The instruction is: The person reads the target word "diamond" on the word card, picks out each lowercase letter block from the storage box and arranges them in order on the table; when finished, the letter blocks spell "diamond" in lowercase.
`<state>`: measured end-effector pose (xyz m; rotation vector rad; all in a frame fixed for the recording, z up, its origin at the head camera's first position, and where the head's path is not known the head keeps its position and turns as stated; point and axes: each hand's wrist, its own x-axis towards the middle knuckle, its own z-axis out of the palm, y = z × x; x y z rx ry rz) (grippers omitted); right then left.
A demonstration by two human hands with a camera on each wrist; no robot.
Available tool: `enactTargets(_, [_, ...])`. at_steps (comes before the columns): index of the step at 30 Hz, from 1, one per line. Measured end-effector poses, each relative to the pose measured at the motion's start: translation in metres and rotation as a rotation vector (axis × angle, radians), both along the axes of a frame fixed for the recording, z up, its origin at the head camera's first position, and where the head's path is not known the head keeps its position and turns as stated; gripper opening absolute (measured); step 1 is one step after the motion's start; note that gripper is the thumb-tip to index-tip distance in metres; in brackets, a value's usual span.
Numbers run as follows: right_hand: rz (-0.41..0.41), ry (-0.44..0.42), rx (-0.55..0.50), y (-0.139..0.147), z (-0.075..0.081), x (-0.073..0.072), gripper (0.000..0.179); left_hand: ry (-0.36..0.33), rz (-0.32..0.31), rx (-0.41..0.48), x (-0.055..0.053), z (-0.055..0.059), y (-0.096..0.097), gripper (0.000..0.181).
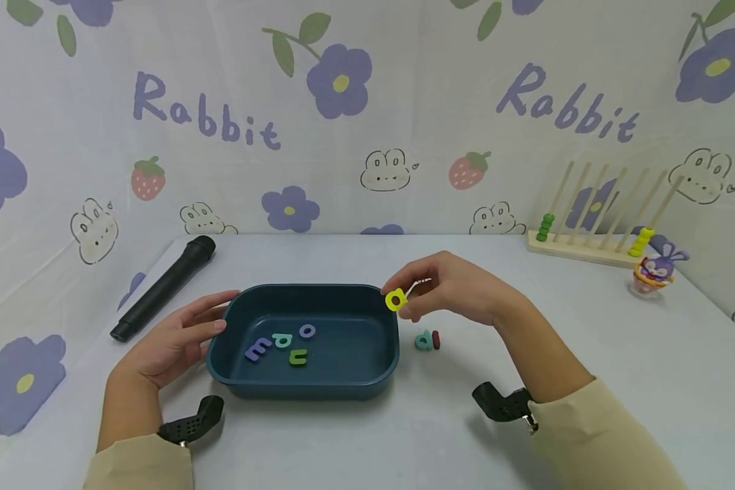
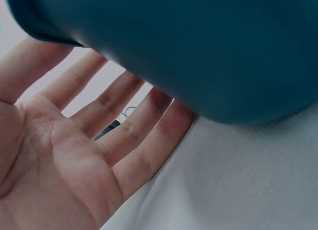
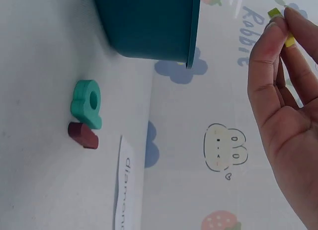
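Observation:
A dark teal plastic basin [image 1: 306, 391] stands on the table with a purple letter m [image 1: 258, 350], a teal letter [image 1: 282, 340], a purple letter o [image 1: 307, 331] and a green letter [image 1: 298, 357] inside. My left hand [image 1: 174, 337] rests against its left side, fingers [image 2: 131, 130] extended along the outer wall and thumb at the rim. Thumb and fingertips of my right hand [image 1: 459, 289] pinch a yellow letter [image 1: 395, 299] above the basin's right rim. Right of the basin, a teal letter [image 3: 87, 103] lies beside a small dark red letter piece [image 3: 83, 135].
A paper strip printed "diamon…" [image 3: 124, 180] shows in the right wrist view. A black microphone [image 1: 165, 289] lies at the left. Back right are a wooden bead rack [image 1: 582, 252] and a purple rabbit figurine [image 1: 654, 272]. A printed curtain [image 1: 429, 102] hangs behind.

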<state>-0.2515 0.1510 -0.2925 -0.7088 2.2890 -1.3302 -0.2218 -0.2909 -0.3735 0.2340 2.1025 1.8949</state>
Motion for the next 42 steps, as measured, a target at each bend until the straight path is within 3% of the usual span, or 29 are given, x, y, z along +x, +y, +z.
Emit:
enactTargets(13, [-0.066,-0.011,-0.018,0.019,-0.005,0.009,0.037,0.002,-0.007,-0.024,-0.001,-0.002,-0.002,0.058])
enactTargets(23, [-0.033,-0.034,-0.057,0.036,-0.009,0.013,0.04,0.005,-0.009,-0.014,-0.001,0.0,0.0,0.058])
enactTargets(28, [-0.068,-0.044,-0.085,0.046,-0.012,0.015,0.04,0.002,-0.005,-0.016,-0.001,0.0,0.001,0.058])
enactTargets(35, [-0.116,-0.07,-0.043,0.056,-0.018,0.017,0.038,0.001,-0.012,-0.022,-0.001,-0.001,0.001,0.059])
enactTargets(42, [-0.094,-0.082,-0.009,0.064,-0.021,0.019,0.039,0.001,-0.006,-0.02,-0.001,-0.002,0.0,0.058])
